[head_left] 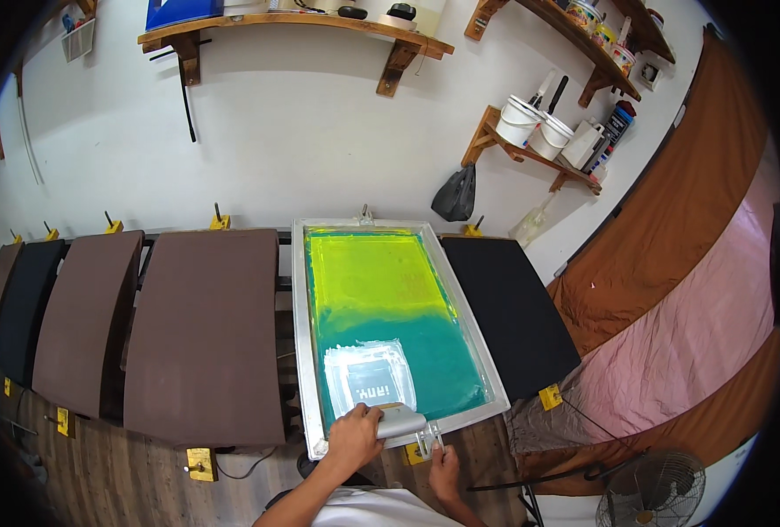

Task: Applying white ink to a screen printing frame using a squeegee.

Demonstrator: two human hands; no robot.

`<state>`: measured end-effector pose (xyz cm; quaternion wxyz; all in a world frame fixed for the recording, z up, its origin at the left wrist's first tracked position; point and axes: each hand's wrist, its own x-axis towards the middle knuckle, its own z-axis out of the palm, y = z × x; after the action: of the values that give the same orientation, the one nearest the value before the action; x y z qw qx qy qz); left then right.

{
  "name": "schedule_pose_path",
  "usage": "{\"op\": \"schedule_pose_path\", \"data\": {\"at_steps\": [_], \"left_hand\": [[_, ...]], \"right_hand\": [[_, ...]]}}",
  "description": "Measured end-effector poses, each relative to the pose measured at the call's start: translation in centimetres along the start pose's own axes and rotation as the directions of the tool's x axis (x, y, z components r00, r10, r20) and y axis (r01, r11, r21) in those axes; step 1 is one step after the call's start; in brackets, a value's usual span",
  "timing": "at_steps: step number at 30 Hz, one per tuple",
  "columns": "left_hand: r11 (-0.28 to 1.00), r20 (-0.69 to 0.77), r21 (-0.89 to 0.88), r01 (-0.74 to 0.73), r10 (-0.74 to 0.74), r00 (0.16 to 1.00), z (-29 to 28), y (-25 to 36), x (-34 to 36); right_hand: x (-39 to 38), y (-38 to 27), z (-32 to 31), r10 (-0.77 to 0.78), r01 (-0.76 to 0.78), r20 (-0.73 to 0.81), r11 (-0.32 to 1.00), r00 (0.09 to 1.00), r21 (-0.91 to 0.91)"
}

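A screen printing frame [299, 307] with a pale metal border lies in front of me. Its mesh is teal, with yellow-green ink [368, 272] across the far half. White ink [369, 360] surrounds a stencilled patch near the front left corner. My left hand [357, 439] is closed around one end of a grey squeegee [402, 423], which rests at the frame's near end. To its right, my right hand [444, 472] has its fingers closed at a small metal bracket [428, 436] on the near edge; part of the grip is hidden.
Brown-covered boards [205, 334] stand in a row at left; a black board [509, 316] is at right. Yellow clamps [201, 464] hold their ends. Shelves [302, 25] carry tubs and bottles. A wire fan [652, 492] and brown cloth [662, 237] are at right.
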<state>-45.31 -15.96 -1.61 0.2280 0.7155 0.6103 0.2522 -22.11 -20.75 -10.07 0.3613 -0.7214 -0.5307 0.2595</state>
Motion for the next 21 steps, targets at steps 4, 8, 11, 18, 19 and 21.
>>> {"op": "schedule_pose_path", "data": {"at_steps": [4, 8, 11, 18, 19, 21], "left_hand": [[1.0, 0.006, 0.005, 0.014, -0.014, 1.0, 0.1, 0.0, 0.0], [1.0, -0.002, 0.002, 0.011, -0.011, 1.0, 0.1, 0.1, -0.1], [1.0, -0.014, 0.002, 0.011, -0.011, 1.0, 0.3, 0.0, -0.2], [1.0, -0.013, 0.016, 0.021, -0.021, 1.0, 0.3, 0.2, -0.4], [1.0, -0.01, 0.015, 0.022, -0.022, 1.0, 0.4, 0.2, -0.5], [1.0, -0.01, 0.016, 0.022, -0.022, 1.0, 0.6, 0.2, -0.5]], "right_hand": [[0.0, -0.1, -0.2, 0.029, -0.029, 0.022, 1.0, 0.999, -0.007], [0.1, 0.0, -0.1, 0.011, -0.012, 0.021, 1.0, 1.0, 0.007], [0.1, -0.4, -0.2, 0.009, -0.009, 0.028, 1.0, 1.0, -0.016], [0.1, 0.7, -0.1, -0.001, 0.002, 0.028, 0.999, 1.0, -0.036], [0.1, 0.9, -0.1, -0.006, 0.007, 0.036, 1.0, 0.999, -0.019], [0.1, 1.3, 0.0, -0.014, 0.013, 0.043, 1.0, 0.999, 0.001]]}}
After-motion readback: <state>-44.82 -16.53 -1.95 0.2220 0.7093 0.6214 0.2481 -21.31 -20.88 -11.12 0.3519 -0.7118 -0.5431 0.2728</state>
